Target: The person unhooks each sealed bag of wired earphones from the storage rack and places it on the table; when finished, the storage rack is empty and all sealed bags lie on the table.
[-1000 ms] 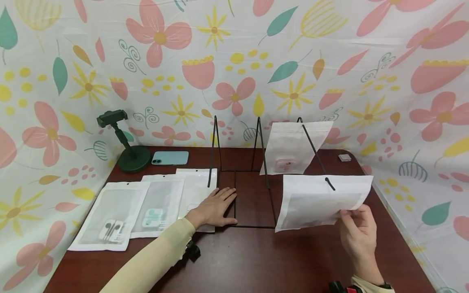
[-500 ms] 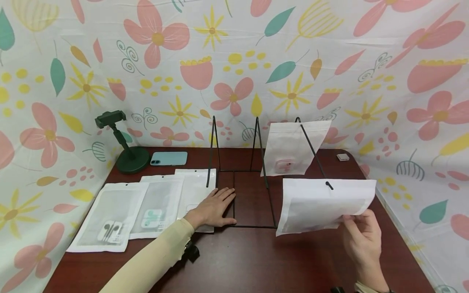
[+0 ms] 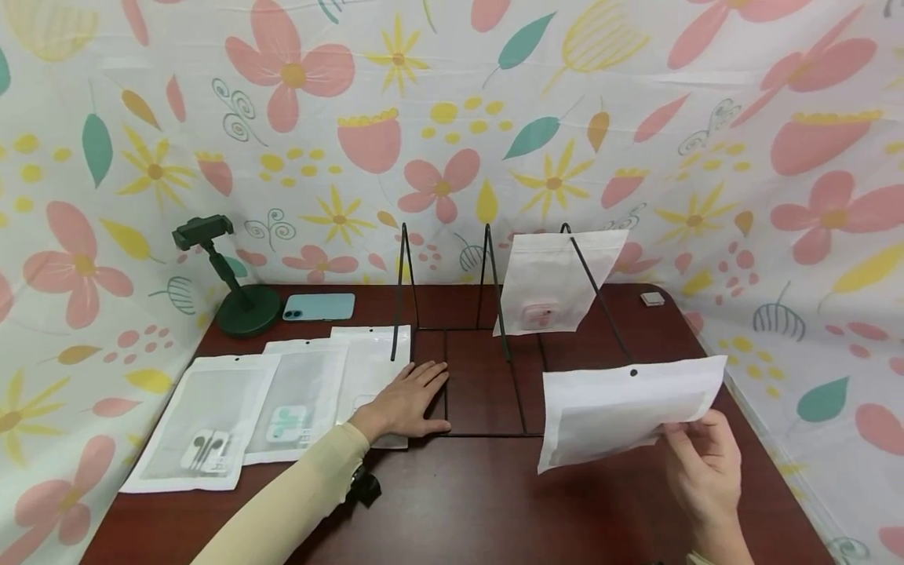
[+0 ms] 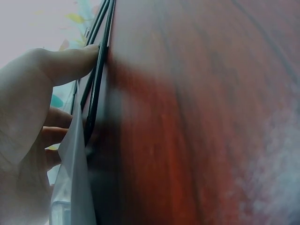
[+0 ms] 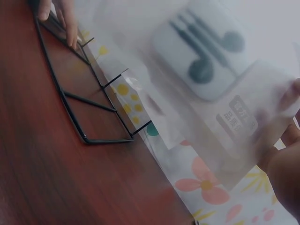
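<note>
At the right, my right hand (image 3: 706, 463) pinches the lower right edge of a white zip pouch (image 3: 607, 416). Its hole shows just in front of the end of a black prong (image 3: 600, 294). In the right wrist view, dark-tipped earphones (image 5: 201, 70) in a white case show through the pouch's frosted side. With fingers extended, my left hand (image 3: 406, 400) rests on the left side of the black wire display rack (image 3: 487, 435), overlapping one flat pouch (image 3: 374, 345). The left thumb lies against the rack's wire in the left wrist view.
Another pouch (image 3: 558, 275) with a pink item hangs farther back on the right prong. Left of the rack lie pouches with dark earphones (image 3: 205, 449) and mint earphones (image 3: 288, 424). Behind them are a light-blue phone (image 3: 319, 306) and a green phone stand (image 3: 247, 310). A small white object (image 3: 653, 299) sits back right.
My right hand has drawn the pouch toward me and slightly down; the prong tip that poked through its hole no longer shows in front. My left hand stays on the rack.
</note>
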### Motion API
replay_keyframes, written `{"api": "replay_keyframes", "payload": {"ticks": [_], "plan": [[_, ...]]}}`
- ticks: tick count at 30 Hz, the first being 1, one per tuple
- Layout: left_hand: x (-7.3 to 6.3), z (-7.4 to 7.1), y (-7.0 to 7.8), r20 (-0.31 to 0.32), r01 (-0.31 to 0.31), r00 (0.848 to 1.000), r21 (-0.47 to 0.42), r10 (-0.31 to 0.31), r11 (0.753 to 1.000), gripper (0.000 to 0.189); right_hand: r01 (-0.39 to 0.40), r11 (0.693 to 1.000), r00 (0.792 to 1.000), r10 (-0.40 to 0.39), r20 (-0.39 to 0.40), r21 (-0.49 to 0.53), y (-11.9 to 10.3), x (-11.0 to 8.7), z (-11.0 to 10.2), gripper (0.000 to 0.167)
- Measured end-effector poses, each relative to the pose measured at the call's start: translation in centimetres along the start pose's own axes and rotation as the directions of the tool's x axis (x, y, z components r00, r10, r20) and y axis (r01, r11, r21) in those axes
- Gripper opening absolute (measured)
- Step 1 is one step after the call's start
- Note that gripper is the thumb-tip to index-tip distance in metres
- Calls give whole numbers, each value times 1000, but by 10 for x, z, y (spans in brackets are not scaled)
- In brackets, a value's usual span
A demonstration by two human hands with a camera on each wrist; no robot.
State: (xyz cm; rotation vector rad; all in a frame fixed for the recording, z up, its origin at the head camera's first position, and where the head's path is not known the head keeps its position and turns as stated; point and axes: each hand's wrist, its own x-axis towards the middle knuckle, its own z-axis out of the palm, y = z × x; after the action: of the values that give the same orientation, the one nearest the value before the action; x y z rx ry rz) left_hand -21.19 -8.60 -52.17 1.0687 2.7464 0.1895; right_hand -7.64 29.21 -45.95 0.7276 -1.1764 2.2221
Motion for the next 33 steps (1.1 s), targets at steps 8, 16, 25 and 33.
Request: {"api": "replay_keyframes", "payload": {"ticks": [8, 16, 25, 33], "plan": [[-1, 2, -1, 5, -7, 1000, -7, 7, 1000, 90, -59, 998, 998, 59, -8, -23, -9, -11, -13, 28], [-1, 0, -1, -6, -14, 1000, -5, 14, 1000, 90, -192, 962, 973, 161, -165, -196, -18, -17, -38, 28], [1, 3, -2, -15, -14, 1000, -3, 14, 1000, 90, -207, 954, 965, 163, -206, -215, -11, -8, -59, 30], [2, 3, -3, -19, -11, 1000, 7, 11, 1000, 90, -327, 901, 929, 250, -274, -286, -1, 3, -79, 25]]}}
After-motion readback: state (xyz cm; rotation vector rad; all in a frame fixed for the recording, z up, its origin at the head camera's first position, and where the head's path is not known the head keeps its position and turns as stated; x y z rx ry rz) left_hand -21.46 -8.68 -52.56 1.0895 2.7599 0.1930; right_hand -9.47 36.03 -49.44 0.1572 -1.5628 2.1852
